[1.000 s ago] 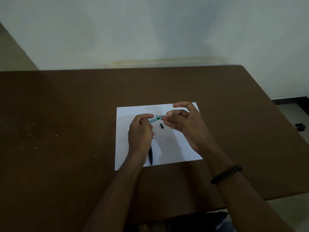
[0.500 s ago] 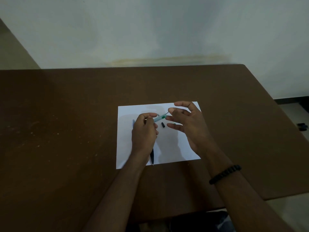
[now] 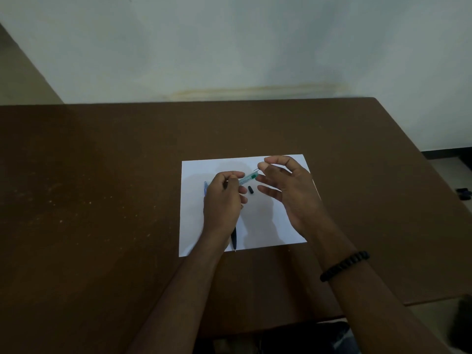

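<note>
Left hand: fingers clamped round the pen barrel, above the middle of the paper sheet.
Right hand: thumb and forefinger pinch the thin refill; the other fingers are spread.
Change: the right hand has drawn away toward 2 o'clock, so more refill shows.
Meaning: the refill is probably coming out of the barrel.
Black cap: on the sheet, at 6 o'clock from the barrel tip.

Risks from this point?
1. The right hand seems to pinch the thin refill only at its tip, while the left hand holds the green barrel; the refill may bend or slip.
2. The small black piece lies loose on the paper between the hands; a finger could knock it away.
</note>
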